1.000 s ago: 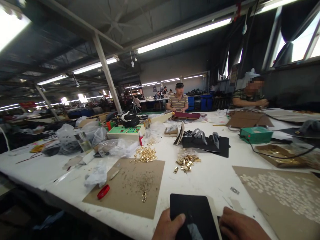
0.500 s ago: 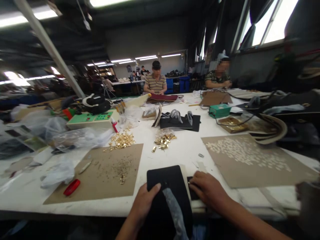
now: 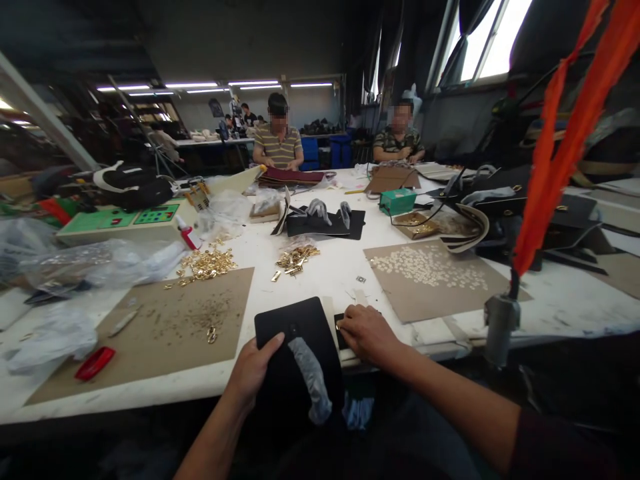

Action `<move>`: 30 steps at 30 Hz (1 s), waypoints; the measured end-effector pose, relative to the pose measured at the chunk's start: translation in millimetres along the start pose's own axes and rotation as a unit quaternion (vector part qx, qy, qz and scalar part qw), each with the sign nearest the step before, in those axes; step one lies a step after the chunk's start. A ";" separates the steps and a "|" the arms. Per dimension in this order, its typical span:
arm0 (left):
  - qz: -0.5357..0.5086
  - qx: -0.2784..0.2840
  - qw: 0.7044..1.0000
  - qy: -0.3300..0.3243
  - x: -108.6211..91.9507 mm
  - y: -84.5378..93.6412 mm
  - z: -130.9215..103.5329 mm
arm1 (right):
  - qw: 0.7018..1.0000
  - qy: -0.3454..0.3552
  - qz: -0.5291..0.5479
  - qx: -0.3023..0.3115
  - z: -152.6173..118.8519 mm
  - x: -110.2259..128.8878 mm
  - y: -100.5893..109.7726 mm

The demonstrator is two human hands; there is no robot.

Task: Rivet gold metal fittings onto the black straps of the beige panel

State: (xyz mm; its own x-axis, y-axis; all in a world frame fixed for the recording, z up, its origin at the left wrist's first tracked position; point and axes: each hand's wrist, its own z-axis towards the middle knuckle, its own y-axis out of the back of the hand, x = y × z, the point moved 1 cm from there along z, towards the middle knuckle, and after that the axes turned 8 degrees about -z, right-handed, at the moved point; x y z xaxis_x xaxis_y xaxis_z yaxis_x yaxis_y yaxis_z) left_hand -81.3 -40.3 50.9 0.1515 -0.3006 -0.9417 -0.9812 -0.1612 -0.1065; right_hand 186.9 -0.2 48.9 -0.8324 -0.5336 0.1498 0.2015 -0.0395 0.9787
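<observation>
Your left hand (image 3: 251, 367) pinches the black panel (image 3: 324, 347) at six o'clock; your right hand (image 3: 369, 333) curls over the dark piece (image 3: 341, 341) at its two o'clock, grip unclear. You're seemingly working that piece; keep the panel steady.

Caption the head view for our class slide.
Left hand grips a black panel; right hand touches a dark piece.

Held black panel (image 3: 315, 333): 1. Green box (image 3: 397, 201): 1. Red bottle (image 3: 190, 237): 1. Red oval piece (image 3: 95, 363): 1. Gold heaps (image 3: 297, 259) on tabletop (image 3: 327, 275): 2. People (image 3: 278, 143) at its far side: 2. Blue bins (image 3: 341, 152) behind: 2. Pale discs (image 3: 425, 267): many, too crowded to count.
</observation>
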 end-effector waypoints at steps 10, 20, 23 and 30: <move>-0.015 -0.022 0.999 -0.032 -19.2 -10.8 -56.3 | 0.992 -0.055 0.104 -0.050 -12.7 -14.8 11.5; 0.049 0.016 0.993 -0.107 -35.5 -47.1 -99.8 | 0.944 -0.015 0.319 -0.076 -51.0 78.8 95.2; 0.024 0.083 0.990 -0.113 -41.3 -55.7 -113.3 | 0.895 -0.027 0.442 -0.046 -53.6 94.1 85.7; 0.072 -0.081 0.985 -0.132 -19.5 -25.7 -101.0 | 0.696 -0.123 0.707 0.008 -52.1 90.6 27.6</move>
State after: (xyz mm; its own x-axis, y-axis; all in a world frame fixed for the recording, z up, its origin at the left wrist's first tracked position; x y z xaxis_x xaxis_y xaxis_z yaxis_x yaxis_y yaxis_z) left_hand -47.0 -125.3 104.3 -0.0450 -0.0799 -0.9958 -0.9549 -0.2893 0.0664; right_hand 143.9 -93.7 82.2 0.1284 0.1316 0.9830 0.9051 0.3896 -0.1704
